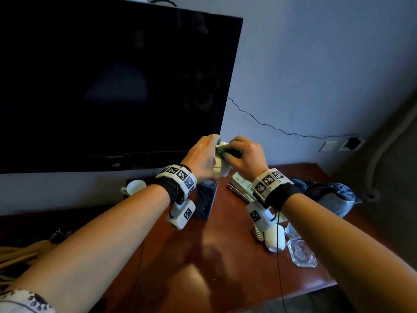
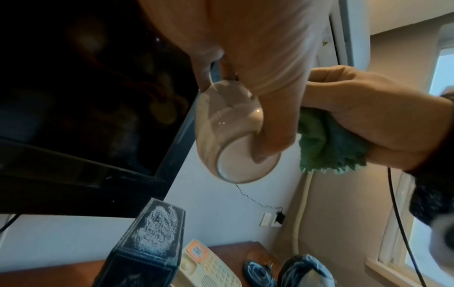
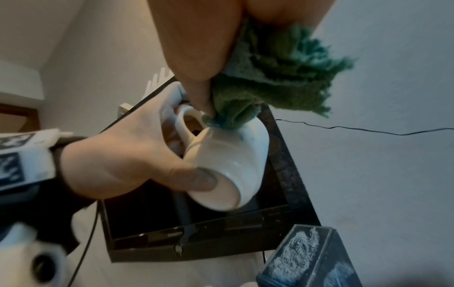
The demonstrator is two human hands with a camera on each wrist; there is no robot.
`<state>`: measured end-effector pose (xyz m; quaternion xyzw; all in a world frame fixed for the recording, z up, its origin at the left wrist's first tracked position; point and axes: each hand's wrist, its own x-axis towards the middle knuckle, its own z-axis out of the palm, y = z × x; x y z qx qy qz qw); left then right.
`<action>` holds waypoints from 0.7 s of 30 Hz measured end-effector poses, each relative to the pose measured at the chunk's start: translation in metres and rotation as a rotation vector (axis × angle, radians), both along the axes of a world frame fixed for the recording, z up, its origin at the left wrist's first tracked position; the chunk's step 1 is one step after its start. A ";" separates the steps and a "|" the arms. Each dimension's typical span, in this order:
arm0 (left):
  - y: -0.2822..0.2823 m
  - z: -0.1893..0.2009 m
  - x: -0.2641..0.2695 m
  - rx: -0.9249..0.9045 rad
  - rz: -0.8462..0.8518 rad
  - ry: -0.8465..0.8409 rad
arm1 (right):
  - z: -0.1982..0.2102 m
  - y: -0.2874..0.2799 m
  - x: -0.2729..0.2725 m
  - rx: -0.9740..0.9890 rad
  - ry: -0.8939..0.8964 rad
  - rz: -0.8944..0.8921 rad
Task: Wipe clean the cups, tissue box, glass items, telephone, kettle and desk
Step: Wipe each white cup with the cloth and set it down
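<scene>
A white cup [image 1: 222, 171] is held up above the desk [image 1: 203, 272], in front of the TV's lower right corner. My left hand [image 1: 203, 152] grips it, thumb on its base [image 3: 228, 194] and fingers by the handle. My right hand [image 1: 246, 154] grips a green cloth [image 3: 270, 77] and pushes a bunched end of it into the cup's mouth. In the left wrist view the cup [image 2: 228, 136] shows its underside, with the cloth [image 2: 329, 143] hanging from my right hand [image 2: 368, 116].
On the desk stand a dark tissue box [image 1: 205, 199], a pale telephone [image 1: 241, 186], a kettle [image 1: 334, 197] under blue cloth, a second cup [image 1: 135, 186] at the back left, a third cup [image 1: 274, 238] on its side and a glass dish [image 1: 302, 254]. A black TV [image 1: 112, 86] hangs behind.
</scene>
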<state>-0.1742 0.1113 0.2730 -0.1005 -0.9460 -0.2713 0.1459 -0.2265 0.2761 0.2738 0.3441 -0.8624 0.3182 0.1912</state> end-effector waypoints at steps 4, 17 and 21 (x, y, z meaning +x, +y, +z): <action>-0.012 0.002 0.005 0.035 0.023 0.011 | 0.002 -0.004 0.010 0.039 -0.057 0.104; -0.033 0.004 0.004 0.086 0.034 0.037 | 0.013 -0.031 0.010 -0.102 -0.073 0.026; -0.031 0.008 0.009 0.076 -0.008 0.017 | 0.027 -0.040 -0.006 -0.205 -0.082 -0.136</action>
